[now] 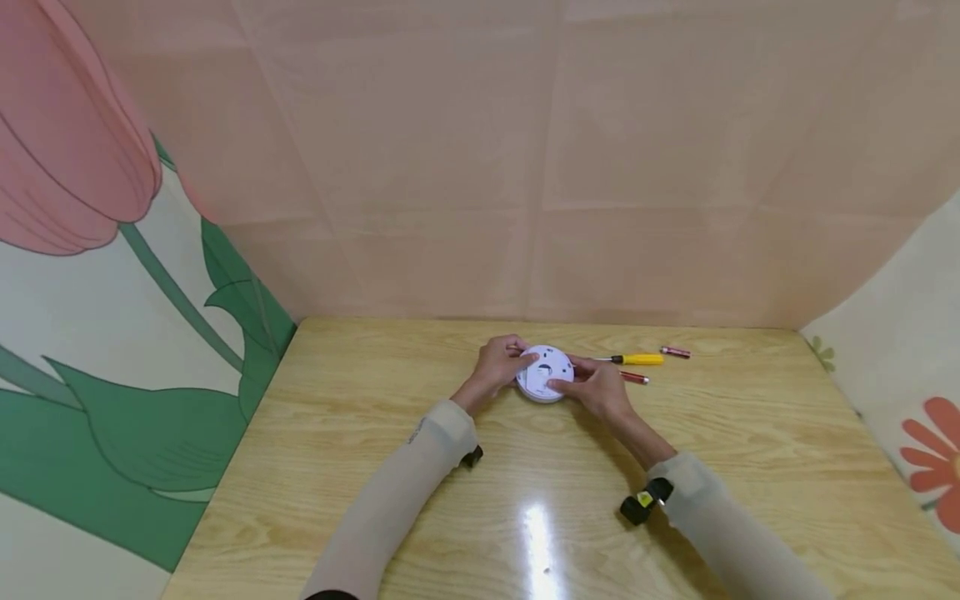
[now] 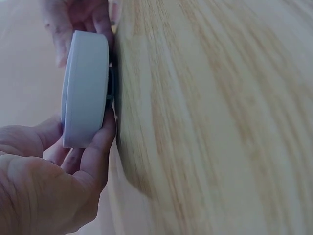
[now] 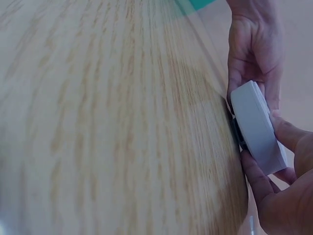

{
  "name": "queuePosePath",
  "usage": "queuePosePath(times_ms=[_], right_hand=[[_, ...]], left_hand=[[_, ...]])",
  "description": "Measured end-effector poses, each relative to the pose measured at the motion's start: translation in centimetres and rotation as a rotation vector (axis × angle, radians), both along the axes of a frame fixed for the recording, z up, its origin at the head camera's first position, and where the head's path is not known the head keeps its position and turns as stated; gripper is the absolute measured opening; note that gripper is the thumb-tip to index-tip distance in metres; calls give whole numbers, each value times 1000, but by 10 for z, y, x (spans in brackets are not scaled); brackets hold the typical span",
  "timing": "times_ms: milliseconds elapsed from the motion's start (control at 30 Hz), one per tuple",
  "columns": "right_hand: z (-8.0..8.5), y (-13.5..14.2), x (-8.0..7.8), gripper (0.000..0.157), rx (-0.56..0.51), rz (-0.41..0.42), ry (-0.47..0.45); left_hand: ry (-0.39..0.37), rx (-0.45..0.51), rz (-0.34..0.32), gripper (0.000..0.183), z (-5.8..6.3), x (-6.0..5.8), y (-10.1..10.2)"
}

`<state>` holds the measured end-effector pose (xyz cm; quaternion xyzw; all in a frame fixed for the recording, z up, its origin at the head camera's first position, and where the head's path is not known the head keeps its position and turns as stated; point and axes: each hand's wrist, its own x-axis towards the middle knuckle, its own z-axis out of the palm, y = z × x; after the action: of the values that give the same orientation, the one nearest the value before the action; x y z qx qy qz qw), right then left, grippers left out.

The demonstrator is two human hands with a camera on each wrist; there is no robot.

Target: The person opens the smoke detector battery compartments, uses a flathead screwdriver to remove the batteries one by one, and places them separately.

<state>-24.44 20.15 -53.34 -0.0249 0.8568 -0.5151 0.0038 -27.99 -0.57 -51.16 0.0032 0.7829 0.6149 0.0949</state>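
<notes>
Both hands grip a round white smoke detector point(image 1: 544, 374), its slotted flat face turned up toward the head camera. On its left rim sits my left hand point(image 1: 497, 365), thumb on the upper face and fingers underneath. From the right, my right hand point(image 1: 602, 390) pinches the opposite rim, its thumb also on top. Seen edge-on in the left wrist view, the detector point(image 2: 88, 88) has a smooth thick side wall and a dark part on its underside. The same dark part shows below the detector point(image 3: 257, 127) in the right wrist view, close to the tabletop.
A yellow-handled screwdriver point(image 1: 641, 359) lies behind the right hand, its shaft pointing left. Two red cylindrical batteries lie near it: one battery point(image 1: 676, 352) farther back, the other battery point(image 1: 634, 378) beside the right hand. The wooden table point(image 1: 360, 467) meets a fabric backdrop point(image 1: 420, 208).
</notes>
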Motion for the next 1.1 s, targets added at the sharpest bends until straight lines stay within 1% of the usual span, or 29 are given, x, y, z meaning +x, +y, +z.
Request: queuePosePath(times_ms=[167, 367, 533, 633, 700, 800, 900, 1000, 1100], right_hand=[[-2, -3, 0, 66, 22, 6, 10], [0, -6, 2, 65, 30, 2, 16], [1, -7, 3, 64, 19, 10, 37], [0, -7, 2, 65, 19, 18, 52], [-1, -6, 2, 65, 21, 29, 73], [-1, -5, 1, 64, 12, 42, 92], [0, -4, 1, 65, -3, 49, 102], [-1, -3, 1, 66, -28, 44, 100], [0, -2, 0, 67, -46, 35, 110]], left_hand=[[-14, -9, -16, 13, 1, -1, -3], [-18, -15, -30, 12, 2, -2, -5], [-23, 2, -38, 13, 3, -2, -6], [-33, 14, -42, 14, 1, -2, -7], [-40, 38, -52, 15, -1, -2, -7], [-62, 102, -87, 19, -2, -2, -10], [-85, 140, -121, 24, -1, -2, -13], [-90, 142, -135, 32, 0, -1, -15], [-79, 135, -141, 42, 2, 0, -15]])
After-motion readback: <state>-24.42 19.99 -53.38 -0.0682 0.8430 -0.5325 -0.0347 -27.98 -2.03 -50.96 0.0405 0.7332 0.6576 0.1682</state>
